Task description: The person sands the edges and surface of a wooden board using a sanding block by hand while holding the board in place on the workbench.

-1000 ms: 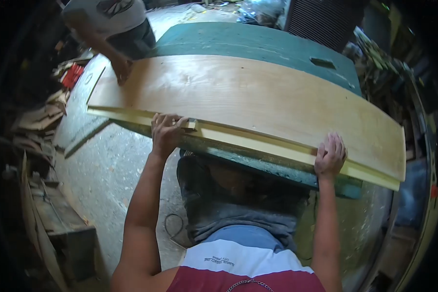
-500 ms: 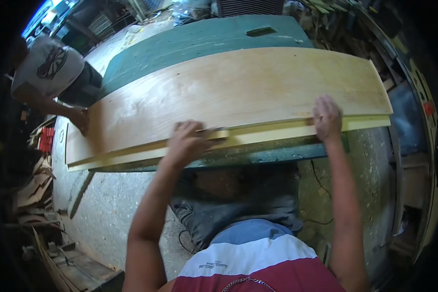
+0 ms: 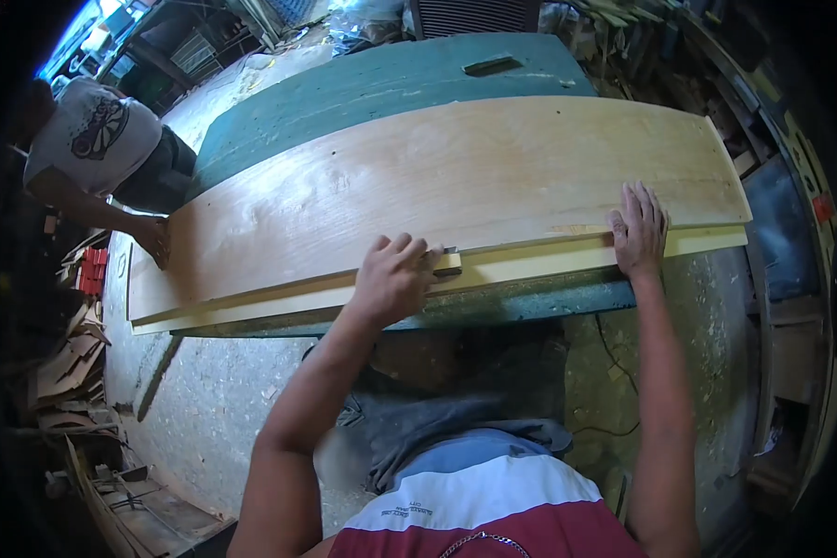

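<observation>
A long plywood panel (image 3: 418, 186) lies across the table in front of me, its near edge facing me above a pale yellow strip (image 3: 521, 267). My left hand (image 3: 395, 279) is closed around a small sanding block (image 3: 448, 263), pale wood with dark sheet along its sides, which rests at the panel's near edge. Farther right, my right hand (image 3: 639, 231) lies flat on the panel by the same edge, fingers spread and pointing away from me. Part of the block is hidden under my left fingers.
At the panel's left end a co-worker (image 3: 107, 144) has a hand (image 3: 151, 239) on it. The green table (image 3: 400, 79) bears a small dark block (image 3: 493, 66). Wood scraps (image 3: 70, 358) lie on the left, and a cable (image 3: 614, 349) runs across the floor.
My left hand has slid right along the panel's edge with the sanding block. My right hand has shifted slightly right and its fingers have flattened and spread.
</observation>
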`<state>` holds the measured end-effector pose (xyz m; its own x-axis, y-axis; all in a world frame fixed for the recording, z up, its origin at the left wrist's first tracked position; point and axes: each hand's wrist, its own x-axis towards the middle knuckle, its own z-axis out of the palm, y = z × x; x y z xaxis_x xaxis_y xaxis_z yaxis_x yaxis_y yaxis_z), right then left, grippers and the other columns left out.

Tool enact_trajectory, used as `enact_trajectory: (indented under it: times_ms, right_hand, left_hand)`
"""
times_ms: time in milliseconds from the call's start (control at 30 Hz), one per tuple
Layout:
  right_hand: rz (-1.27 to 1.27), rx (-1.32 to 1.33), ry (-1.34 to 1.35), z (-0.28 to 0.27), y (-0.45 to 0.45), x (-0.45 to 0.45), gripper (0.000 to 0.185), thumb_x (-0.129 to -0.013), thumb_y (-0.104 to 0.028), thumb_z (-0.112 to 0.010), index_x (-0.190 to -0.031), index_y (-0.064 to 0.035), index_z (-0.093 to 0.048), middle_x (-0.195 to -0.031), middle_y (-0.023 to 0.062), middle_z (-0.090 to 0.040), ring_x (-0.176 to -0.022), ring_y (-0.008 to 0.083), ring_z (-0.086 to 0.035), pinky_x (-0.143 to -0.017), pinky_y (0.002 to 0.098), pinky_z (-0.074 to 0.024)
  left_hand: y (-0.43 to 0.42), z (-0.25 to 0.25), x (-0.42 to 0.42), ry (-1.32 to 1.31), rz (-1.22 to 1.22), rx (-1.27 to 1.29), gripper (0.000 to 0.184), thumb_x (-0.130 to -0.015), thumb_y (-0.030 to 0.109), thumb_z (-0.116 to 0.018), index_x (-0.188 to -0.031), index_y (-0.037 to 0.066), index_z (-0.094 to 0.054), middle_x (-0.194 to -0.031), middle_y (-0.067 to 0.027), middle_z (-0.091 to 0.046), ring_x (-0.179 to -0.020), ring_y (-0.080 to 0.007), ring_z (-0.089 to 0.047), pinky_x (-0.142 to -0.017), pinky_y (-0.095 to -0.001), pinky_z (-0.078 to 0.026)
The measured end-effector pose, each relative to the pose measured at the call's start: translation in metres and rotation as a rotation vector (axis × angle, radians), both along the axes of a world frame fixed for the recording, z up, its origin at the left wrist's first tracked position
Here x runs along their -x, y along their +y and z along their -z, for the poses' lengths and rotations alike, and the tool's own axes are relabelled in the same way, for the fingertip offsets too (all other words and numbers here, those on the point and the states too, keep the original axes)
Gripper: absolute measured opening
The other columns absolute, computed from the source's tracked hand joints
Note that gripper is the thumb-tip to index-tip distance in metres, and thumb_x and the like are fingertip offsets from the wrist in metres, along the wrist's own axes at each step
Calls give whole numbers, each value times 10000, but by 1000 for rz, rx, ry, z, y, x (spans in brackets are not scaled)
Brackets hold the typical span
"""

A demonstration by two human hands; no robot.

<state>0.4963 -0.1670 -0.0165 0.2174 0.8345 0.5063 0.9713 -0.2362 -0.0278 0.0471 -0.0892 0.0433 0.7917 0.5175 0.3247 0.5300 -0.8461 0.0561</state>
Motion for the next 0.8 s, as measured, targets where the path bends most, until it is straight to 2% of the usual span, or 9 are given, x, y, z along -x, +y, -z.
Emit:
enact_trajectory:
  times_ms: [100, 200, 400, 533, 633, 700, 733, 767, 800]
  right_hand:
    - [4, 29, -27, 10, 3, -8, 569, -1005, -415, -567, -1494, -124, -548, -1580, 124, -489, -1493, 336, -397, -1214, 536, -282]
    - [-14, 5, -30, 16, 6, -15, 552, -1015, -386, -559, -1496, -115, -548, -1577, 138, -491, -1492, 335, -404, -1215, 535, -278]
    - [32, 35, -5, 6, 3, -4, 564, -1026, -389, -543, -1515, -106, -528, -1599, 150, -466, -1512, 351, -378, -1233, 551, -246]
    - [30, 49, 29, 3, 1, 0, 567, -1028, -383, -537, -1522, -106, -515, -1608, 148, -454, -1517, 350, -370, -1238, 558, -231]
    - [18, 45, 50, 7, 1, -5, 562, -1042, -412, -488, -1506, -99, -531, -1602, 148, -465, -1521, 346, -370, -1241, 556, -228]
    - [25, 50, 104, 6, 1, -7, 536, -1081, -421, -400, -1484, -108, -561, -1595, 135, -483, -1528, 330, -372, -1246, 549, -223]
    - [19, 41, 95, 10, 0, -13, 536, -1081, -421, -400, -1484, -108, -561, -1595, 135, -483, -1528, 330, -372, -1246, 549, -223]
    - [-15, 8, 159, 19, 1, -23, 520, -1096, -407, -376, -1480, -115, -570, -1596, 124, -488, -1529, 323, -375, -1247, 547, -221]
    - [-50, -22, 224, 18, 2, -23, 508, -1111, -394, -352, -1476, -122, -578, -1596, 113, -493, -1530, 316, -377, -1249, 545, -220]
  left_hand:
    - [-8, 14, 3, -117, -23, -11, 378, -808, 274, -746, -1143, 99, -755, -1053, -40, -616, -998, -235, -596, -822, -408, -457]
    - [3, 8, 19, 24, 75, 39, 396, -829, 297, -718, -1213, 208, -751, -1053, -13, -577, -1053, -213, -563, -846, -410, -444]
    - [25, 14, 92, -66, 84, -52, 508, -832, 413, -782, -1309, 245, -732, -978, 3, -553, -929, -198, -572, -791, -356, -464]
    - [24, 27, 41, -160, 232, 39, 426, -785, 362, -781, -1192, 241, -808, -1073, -50, -571, -1059, -245, -564, -928, -437, -436]
    - [8, 46, -68, -69, 224, 145, 179, -834, 311, -715, -964, 239, -814, -1375, -127, -554, -1366, -327, -441, -1120, -570, -335]
    - [-7, 32, -145, 42, 190, 124, 239, -871, 314, -676, -1039, 207, -809, -1415, -132, -529, -1379, -314, -441, -1137, -567, -343]
    - [-11, 45, -178, -140, 183, 14, 379, -885, 311, -657, -1231, 193, -759, -1359, -120, -551, -1331, -288, -476, -1097, -542, -380]
    - [-14, 36, -201, -96, 182, 99, 504, -904, 305, -633, -1391, 181, -672, -1291, -101, -571, -1272, -260, -507, -1034, -511, -414]
    - [-15, 33, -201, -99, 175, 90, 504, -904, 305, -633, -1391, 181, -672, -1291, -101, -571, -1272, -260, -507, -1034, -511, -414]
